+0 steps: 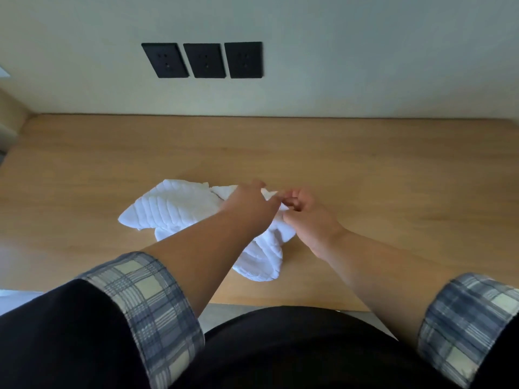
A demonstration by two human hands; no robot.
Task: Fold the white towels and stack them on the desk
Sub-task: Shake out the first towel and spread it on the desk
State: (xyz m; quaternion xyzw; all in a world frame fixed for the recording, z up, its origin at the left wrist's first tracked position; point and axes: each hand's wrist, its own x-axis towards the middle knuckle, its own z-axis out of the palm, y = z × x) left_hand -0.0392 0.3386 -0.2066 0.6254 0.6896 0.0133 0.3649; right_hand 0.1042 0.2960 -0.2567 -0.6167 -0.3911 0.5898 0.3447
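Towel (174, 209): where is it found?
— It is seen lying crumpled on the bench (393, 169), about mid-width and toward the near edge. It is white and ribbed, with one lobe spread to the left and another bunched toward the near edge.

How is it held?
— Its far right edge is taken by both hands. The left hand (250, 206) is laid across the cloth, and a fold is pinched between its fingers (259, 186) and thumb. The right hand (309, 220) is placed just beside it, almost touching, with its fingers curled narrowly round the same edge.

Is it lifted?
— Most of it is rested on the bench. Whether the pinched edge is raised cannot be told, since the hands are blurred.

What else is shown?
— Three black sockets (204, 60) are set in a row in the wall (365, 51) behind the bench, well apart from the towel. Plaid cuffs (146, 299) are turned back over dark sleeves (56, 332) on both forearms.
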